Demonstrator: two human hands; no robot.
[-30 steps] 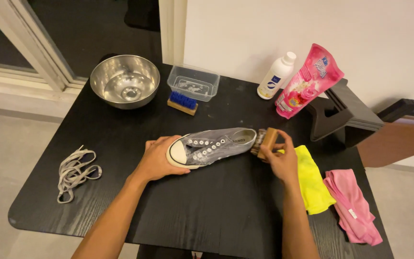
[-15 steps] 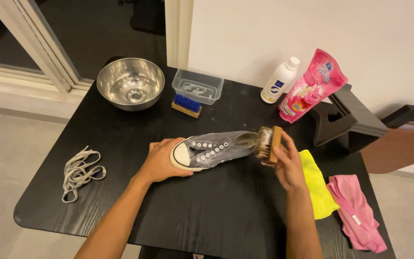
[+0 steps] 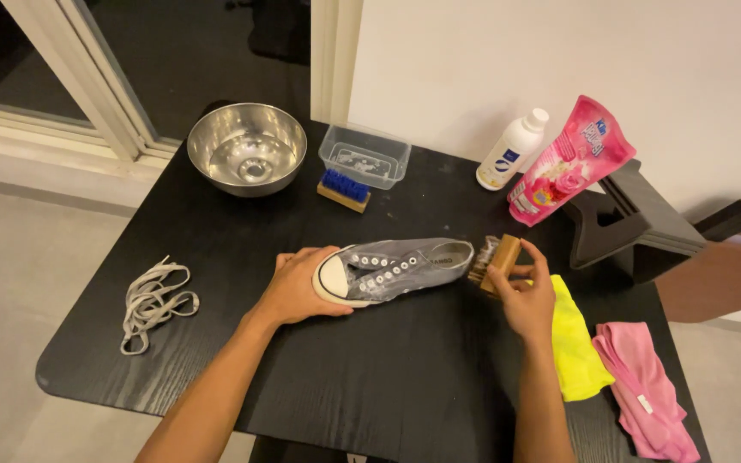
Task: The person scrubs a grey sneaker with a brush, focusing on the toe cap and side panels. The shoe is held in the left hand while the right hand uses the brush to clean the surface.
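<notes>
A steel bowl (image 3: 247,154) and clear tub (image 3: 364,157) stood on the black bench (image 3: 370,377) by a white wall while the left hand (image 3: 298,287) lay flat on a grey shoe (image 3: 396,267) and the right hand (image 3: 525,296) gripped a wooden brush (image 3: 495,262).

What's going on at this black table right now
A person is working on a grey sneaker lying on its side on the black table. The left hand pins the white toe end, while the right hand holds a wooden brush against the heel. The laces lie off to the left. A steel bowl, clear tub, blue brush, two detergent containers and cloths sit nearby.
</notes>
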